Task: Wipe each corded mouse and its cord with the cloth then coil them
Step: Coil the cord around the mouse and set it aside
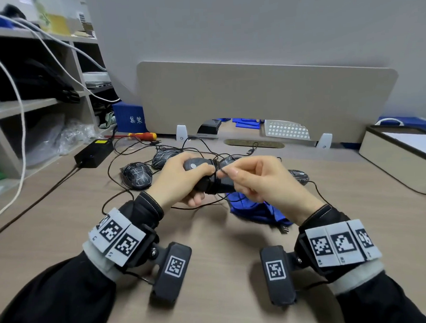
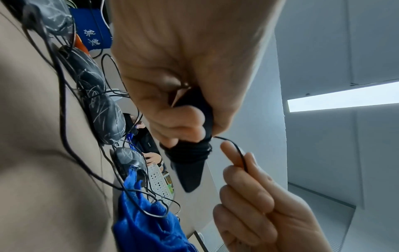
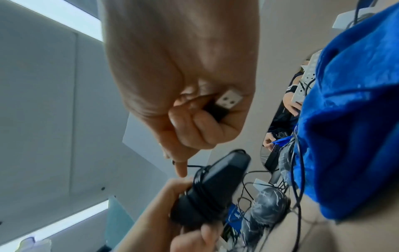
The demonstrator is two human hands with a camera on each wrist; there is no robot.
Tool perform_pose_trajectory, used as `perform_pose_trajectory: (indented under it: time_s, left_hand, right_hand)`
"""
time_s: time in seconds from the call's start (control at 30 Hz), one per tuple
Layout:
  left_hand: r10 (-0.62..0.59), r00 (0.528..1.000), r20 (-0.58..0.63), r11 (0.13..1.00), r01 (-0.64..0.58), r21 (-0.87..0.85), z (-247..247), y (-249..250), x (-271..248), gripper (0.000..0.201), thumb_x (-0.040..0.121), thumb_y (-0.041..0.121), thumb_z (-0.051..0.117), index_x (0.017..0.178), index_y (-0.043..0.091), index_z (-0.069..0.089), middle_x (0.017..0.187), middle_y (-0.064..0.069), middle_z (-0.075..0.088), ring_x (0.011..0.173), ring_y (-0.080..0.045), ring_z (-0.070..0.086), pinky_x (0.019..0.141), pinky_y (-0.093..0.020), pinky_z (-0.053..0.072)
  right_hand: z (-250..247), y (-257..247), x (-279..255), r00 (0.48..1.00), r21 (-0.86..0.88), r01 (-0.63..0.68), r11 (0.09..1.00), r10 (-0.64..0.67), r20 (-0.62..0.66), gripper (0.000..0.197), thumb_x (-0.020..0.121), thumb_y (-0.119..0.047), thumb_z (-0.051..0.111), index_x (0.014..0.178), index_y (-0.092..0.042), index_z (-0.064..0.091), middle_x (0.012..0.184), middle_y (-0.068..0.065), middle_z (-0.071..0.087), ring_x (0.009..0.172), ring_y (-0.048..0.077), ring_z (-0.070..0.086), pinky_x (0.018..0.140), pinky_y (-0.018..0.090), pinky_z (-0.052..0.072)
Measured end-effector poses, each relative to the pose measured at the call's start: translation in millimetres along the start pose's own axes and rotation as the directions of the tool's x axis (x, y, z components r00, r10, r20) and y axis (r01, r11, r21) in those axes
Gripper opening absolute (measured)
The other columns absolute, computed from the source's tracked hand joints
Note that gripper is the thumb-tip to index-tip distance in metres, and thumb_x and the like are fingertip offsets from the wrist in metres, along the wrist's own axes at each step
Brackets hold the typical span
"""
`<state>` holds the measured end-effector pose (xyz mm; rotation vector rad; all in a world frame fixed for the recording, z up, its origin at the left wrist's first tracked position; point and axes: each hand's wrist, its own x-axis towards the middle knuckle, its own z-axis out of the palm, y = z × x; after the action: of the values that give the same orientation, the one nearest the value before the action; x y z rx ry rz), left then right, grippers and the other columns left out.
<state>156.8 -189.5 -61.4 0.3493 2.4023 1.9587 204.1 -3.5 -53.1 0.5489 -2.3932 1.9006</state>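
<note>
My left hand (image 1: 183, 180) grips a black corded mouse (image 1: 214, 179) above the desk, with its black cord wound several times round the body (image 2: 190, 153). My right hand (image 1: 252, 179) pinches the free end of that cord (image 2: 239, 153) just right of the mouse, and its USB plug (image 3: 228, 99) lies inside the curled fingers. The blue cloth (image 1: 256, 211) lies crumpled on the desk under my right hand. Three more black mice with white scribbles lie behind: one (image 1: 136, 175), another (image 1: 166, 157), a third (image 1: 298, 176), their cords tangled.
A black power brick (image 1: 94, 152) and a red-yellow screwdriver (image 1: 141, 136) lie at the back left near a shelf unit (image 1: 31, 104). A beige divider panel (image 1: 265, 97) closes the back. A beige box (image 1: 399, 156) stands at the right edge.
</note>
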Motion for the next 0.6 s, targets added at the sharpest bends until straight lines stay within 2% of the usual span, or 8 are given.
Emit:
perform_pose_trajectory:
  time_s: [0.1,0.2,0.33,0.43,0.5,0.6]
  left_hand:
    - [-0.066,0.995,-0.075,0.987,0.055,-0.149,-3.2,0.5,1.7,0.02,0.091,0.018,0.065,0.102,0.004,0.056,0.058,-0.017,0.059,0.037,-0.022,0.053,0.035,-0.021,0.041]
    - [-0.135,0.991,0.004,0.942,0.13,-0.308,-3.4,2.4,-0.2,0.025,0.094,0.022,0.062,0.109,0.003,0.06,0.062,-0.014,0.061,0.043,-0.017,0.054,0.036,-0.019,0.042]
    - [-0.186,0.961,0.202,0.906,0.248,-0.343,-1.2,5.8,-3.7,0.029,0.097,0.03,0.054,0.104,0.003,0.062,0.066,-0.015,0.061,0.044,-0.012,0.054,0.037,-0.016,0.044]
    - [-0.211,0.933,0.293,0.902,0.301,-0.308,-5.0,7.6,-6.5,0.024,0.097,0.029,0.052,0.101,0.007,0.059,0.067,-0.014,0.063,0.045,-0.014,0.055,0.039,-0.017,0.045]
    - [-0.213,0.938,0.275,0.91,0.293,-0.294,-3.7,7.4,-9.3,0.018,0.095,0.025,0.053,0.099,0.008,0.059,0.07,-0.015,0.063,0.048,-0.017,0.056,0.04,-0.018,0.045]
    - [-0.142,0.977,0.16,0.944,0.182,-0.274,0.6,2.7,-7.6,0.012,0.092,0.016,0.058,0.094,0.005,0.059,0.073,-0.013,0.059,0.054,-0.023,0.056,0.042,-0.021,0.044]
  right_hand:
    - [11.1,2.1,-0.5,0.991,-0.004,-0.081,0.997,0.081,0.104,0.025,0.103,-0.007,0.049,0.111,0.009,0.066,0.056,0.002,0.033,0.047,0.007,0.027,0.04,0.013,0.021]
    - [9.7,3.6,-0.6,0.975,-0.016,-0.164,0.986,0.164,0.149,0.026,0.104,-0.008,0.047,0.111,0.008,0.067,0.057,0.001,0.03,0.044,0.005,0.024,0.038,0.014,0.017]
    - [5.0,4.5,0.6,0.969,-0.034,-0.238,0.971,0.24,0.057,0.025,0.102,-0.012,0.052,0.1,0.003,0.072,0.051,-0.006,0.03,0.043,0.006,0.021,0.039,0.016,0.016]
    - [2.4,5.1,0.5,0.96,-0.052,-0.277,0.96,0.274,-0.056,0.02,0.096,-0.017,0.064,0.085,-0.005,0.075,0.047,-0.01,0.034,0.044,0.009,0.022,0.04,0.019,0.017]
    - [1.6,5.8,0.5,0.954,-0.052,-0.29,0.955,0.285,-0.095,0.019,0.094,-0.016,0.066,0.08,-0.006,0.074,0.046,-0.01,0.036,0.042,0.008,0.023,0.039,0.019,0.019]
    - [2.0,7.2,1.9,0.948,-0.057,-0.303,0.951,0.294,-0.123,0.025,0.094,-0.012,0.065,0.07,-0.01,0.069,0.047,-0.008,0.037,0.041,0.008,0.024,0.039,0.018,0.018]
